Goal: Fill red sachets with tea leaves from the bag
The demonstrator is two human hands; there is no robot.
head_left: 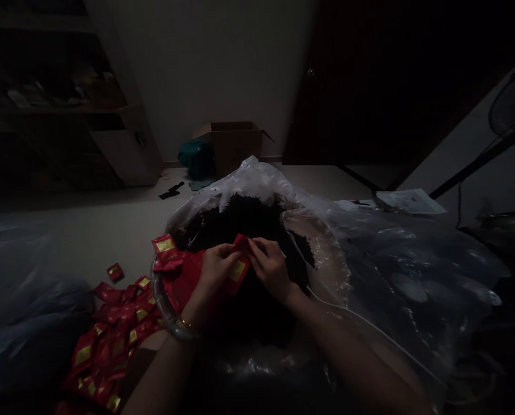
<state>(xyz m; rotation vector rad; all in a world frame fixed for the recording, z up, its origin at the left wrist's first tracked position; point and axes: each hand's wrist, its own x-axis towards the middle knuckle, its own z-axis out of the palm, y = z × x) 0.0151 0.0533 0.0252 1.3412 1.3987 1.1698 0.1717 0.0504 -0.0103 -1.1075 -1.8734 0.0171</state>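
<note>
Between my two hands is a small red packet (pixel 239 271) with a gold label, held over a heap of dark, loose, leaf-like material (pixel 251 214). My left hand (pixel 216 266) pinches the packet's left side; a bracelet is on that wrist. My right hand (pixel 271 266) has its fingertips closed on the packet's upper right edge. The dark heap sits in a large clear plastic bag (pixel 257 176) with its mouth spread wide. More flat red packets (pixel 184 282) lie on the heap's left side, partly behind my left forearm. A thin white cord (pixel 352 313) runs beside my right forearm.
Many red-and-gold packets (pixel 114 325) are piled on the floor at left, one lying apart. An open cardboard box (pixel 235 144) and a teal bag (pixel 196 157) stand by the wall. Clear plastic (pixel 404 259) spreads at right; a fan (pixel 512 106) is beyond it. The room is dim.
</note>
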